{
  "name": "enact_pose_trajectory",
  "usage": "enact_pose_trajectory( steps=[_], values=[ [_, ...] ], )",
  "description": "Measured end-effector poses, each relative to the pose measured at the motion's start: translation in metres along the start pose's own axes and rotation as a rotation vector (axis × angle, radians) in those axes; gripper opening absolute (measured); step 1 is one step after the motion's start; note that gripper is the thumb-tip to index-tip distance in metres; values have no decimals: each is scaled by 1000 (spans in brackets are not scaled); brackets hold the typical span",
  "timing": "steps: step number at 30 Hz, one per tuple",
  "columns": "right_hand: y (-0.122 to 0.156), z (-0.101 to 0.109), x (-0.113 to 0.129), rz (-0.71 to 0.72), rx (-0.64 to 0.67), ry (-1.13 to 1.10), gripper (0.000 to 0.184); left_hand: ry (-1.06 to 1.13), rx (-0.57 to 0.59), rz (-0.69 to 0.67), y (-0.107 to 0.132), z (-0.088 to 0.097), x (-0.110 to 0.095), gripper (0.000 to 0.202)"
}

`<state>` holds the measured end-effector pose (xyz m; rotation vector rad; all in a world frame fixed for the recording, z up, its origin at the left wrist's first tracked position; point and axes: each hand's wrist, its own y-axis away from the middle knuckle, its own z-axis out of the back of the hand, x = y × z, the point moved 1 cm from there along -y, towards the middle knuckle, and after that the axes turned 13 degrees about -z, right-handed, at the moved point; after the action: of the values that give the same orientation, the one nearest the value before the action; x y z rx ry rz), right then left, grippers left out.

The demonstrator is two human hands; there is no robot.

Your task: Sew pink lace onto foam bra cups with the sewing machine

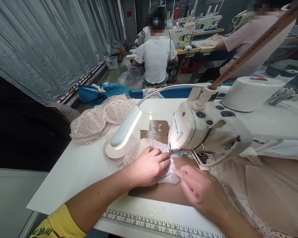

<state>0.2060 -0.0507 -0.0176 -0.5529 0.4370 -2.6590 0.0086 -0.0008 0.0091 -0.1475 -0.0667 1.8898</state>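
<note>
A pale lace bra piece lies under the head of a white sewing machine, its needle area partly hidden by fingers. My left hand presses on the lace just left of the needle, fingers bent and held together. At the near right edge of the same piece, my right hand is closed, with the index finger extended onto the fabric and thumb tucked below. More lace runs back behind my left hand. A lit lamp on a bendable neck hangs over the work.
Stacked beige lace bras lie at the table's back left. Beige garments pile up on the right. A printed ruler runs along the front edge of the white table. Two people sit at other machines beyond.
</note>
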Motion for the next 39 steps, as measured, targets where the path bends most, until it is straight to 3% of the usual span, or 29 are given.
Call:
enact_pose_trajectory(
  steps=[10,19,25,32,39],
  values=[
    [0,2,2,-16,84,-30,32,14,22,6,1,-6,0,37],
    [-3,-4,3,38,-5,91,36,-44,3,-67,1,-5,8,35],
    [-6,-10,3,24,-27,201,38,-50,1,-21,2,-7,17,35],
    [-11,-15,3,-68,-9,294,37,-2,-75,37,1,-14,26,37],
    [-13,-13,5,-76,11,240,35,41,-175,100,5,-21,31,37]
  ],
)
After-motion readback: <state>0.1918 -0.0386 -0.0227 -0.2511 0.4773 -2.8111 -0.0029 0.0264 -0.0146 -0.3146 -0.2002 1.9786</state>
